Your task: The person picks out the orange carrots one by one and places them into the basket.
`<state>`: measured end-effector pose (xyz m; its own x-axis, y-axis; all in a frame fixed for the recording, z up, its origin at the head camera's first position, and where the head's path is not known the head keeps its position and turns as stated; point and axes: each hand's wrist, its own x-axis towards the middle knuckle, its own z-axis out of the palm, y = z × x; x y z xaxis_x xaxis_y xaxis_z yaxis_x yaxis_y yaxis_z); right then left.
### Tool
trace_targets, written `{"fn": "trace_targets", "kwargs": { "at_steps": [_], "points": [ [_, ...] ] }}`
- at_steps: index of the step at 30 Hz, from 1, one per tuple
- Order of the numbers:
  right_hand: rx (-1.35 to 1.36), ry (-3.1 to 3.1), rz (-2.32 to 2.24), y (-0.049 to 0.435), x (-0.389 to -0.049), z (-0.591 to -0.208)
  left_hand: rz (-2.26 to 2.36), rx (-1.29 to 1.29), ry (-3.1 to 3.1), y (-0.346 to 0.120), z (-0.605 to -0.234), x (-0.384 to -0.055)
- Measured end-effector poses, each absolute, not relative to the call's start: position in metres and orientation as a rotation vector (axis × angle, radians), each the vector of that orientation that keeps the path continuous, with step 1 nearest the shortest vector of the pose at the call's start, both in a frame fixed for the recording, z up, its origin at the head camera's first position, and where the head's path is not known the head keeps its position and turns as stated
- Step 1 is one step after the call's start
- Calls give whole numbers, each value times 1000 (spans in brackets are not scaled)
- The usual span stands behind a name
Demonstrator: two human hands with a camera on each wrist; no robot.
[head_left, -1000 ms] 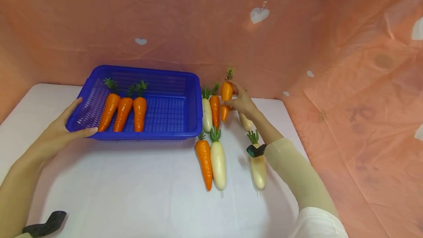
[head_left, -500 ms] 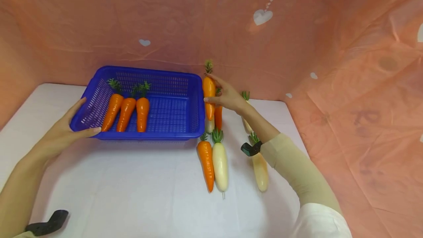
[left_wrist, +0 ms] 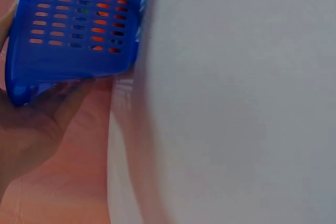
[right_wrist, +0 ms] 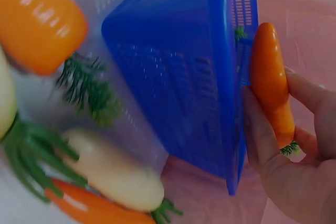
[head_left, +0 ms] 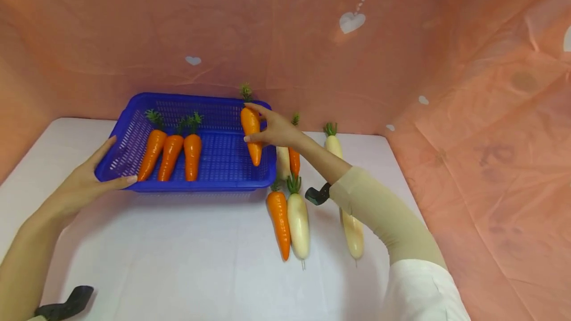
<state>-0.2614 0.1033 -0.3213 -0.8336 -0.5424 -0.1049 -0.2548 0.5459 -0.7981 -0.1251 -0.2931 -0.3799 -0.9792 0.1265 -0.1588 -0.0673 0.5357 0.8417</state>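
My right hand (head_left: pixel 281 130) pinches a carrot (head_left: pixel 251 125) between thumb and fingers, tip pointing down, over the right end of the blue plastic basket (head_left: pixel 200 186). In the right wrist view this carrot (right_wrist: pixel 270 77) shows close beside the basket's rim. My left hand (head_left: pixel 80 185) holds the basket's near left corner, thumb along the front rim and fingers at the left side; the left wrist view shows the basket wall (left_wrist: pixel 73 59) within its grasp. Inside the basket, three carrots (head_left: pixel 171 155) with leafy green tops lie side by side toward the left.
Right of the basket, a carrot (head_left: pixel 279 224) and a white radish (head_left: pixel 299 224) lie together on the white table (head_left: pixel 178 256). Behind them are another carrot (head_left: pixel 294 162) and radish (head_left: pixel 283 162), partly hidden. Two more radishes (head_left: pixel 352 234) lie further right. An orange cloth (head_left: pixel 303 38) hangs behind.
My right hand has carried the carrot leftward from the table's back right, past the basket's right rim, to over its inside. My left hand has stayed at the basket's corner.
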Motion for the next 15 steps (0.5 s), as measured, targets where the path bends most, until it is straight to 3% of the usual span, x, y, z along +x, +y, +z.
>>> {"fn": "trace_targets", "kwargs": {
  "at_steps": [15],
  "points": [
    [-497, 2204, -1373, 46, -263, -351, 1465, 70, 2567, -291, -384, -125]
  ]
}}
